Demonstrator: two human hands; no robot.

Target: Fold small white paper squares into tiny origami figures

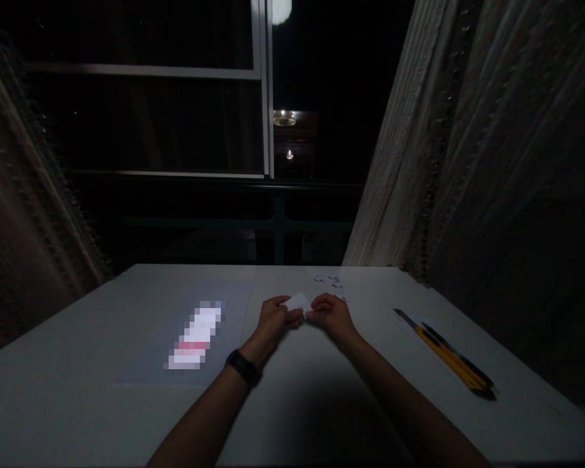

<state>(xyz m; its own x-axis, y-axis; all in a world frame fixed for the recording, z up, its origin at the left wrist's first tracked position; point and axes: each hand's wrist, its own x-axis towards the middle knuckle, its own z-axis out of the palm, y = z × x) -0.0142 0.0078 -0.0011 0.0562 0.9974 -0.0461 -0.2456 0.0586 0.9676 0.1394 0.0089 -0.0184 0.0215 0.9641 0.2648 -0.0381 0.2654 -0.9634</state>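
A small white piece of paper [298,301] is held up over the table between both hands. My left hand [274,316], with a dark band on its wrist, grips the paper's left side between thumb and fingers. On the other side, my right hand [332,313] is closed with its fingertips at the paper's right edge. Just beyond the right hand lie several small white paper pieces [338,286] with dark marks. Dim light hides the finer detail of the fingertips.
The white table [292,403] reaches toward a dark window. A lit, blurred-out screen [195,335] rests on a pale sheet [141,364] at left. A yellow utility knife [443,354] lies at right beside a dark pen-like item [461,357]. Curtains [394,143] hang on both sides.
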